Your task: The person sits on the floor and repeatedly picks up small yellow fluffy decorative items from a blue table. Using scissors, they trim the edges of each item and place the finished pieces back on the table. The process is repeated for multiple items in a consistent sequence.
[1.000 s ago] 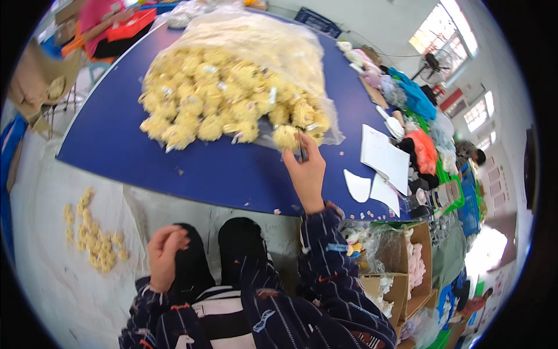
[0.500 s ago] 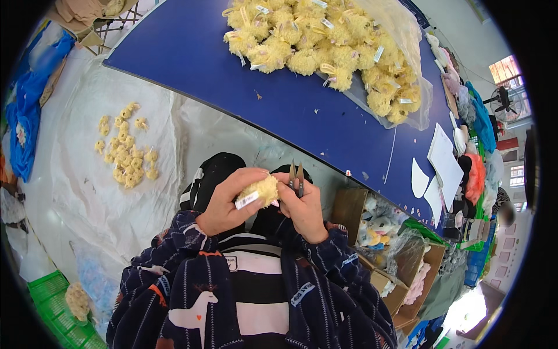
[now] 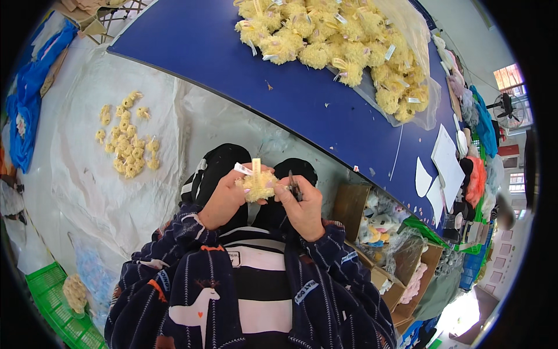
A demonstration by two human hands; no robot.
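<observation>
Over my lap, my left hand [image 3: 224, 199] grips a small fluffy yellow plush toy [image 3: 256, 187] by its left side. A white tag and a pale yellow ribbon-like strip stick up from the plush. At its right end, my right hand [image 3: 302, 206] pinches the plush between thumb and finger. A pair of thread snips [image 3: 294, 185] is tucked in that same hand, blades pointing away from me. Many similar yellow plush toys [image 3: 317, 35] with white tags are heaped on the blue table [image 3: 232, 75] ahead.
Small yellow plush pieces [image 3: 129, 145] lie on a white sheet [image 3: 75, 174] on the floor to the left. Cardboard boxes [image 3: 351, 209] with plush and plastic stand at the right under the table edge. White paper pieces [image 3: 446, 163] rest on the table's right end. A green crate [image 3: 52, 308] sits at lower left.
The plush has been turned in my hands; its tag now points up and the pale strip shows. The snips look more tucked into my right hand. My view has shifted slightly.
</observation>
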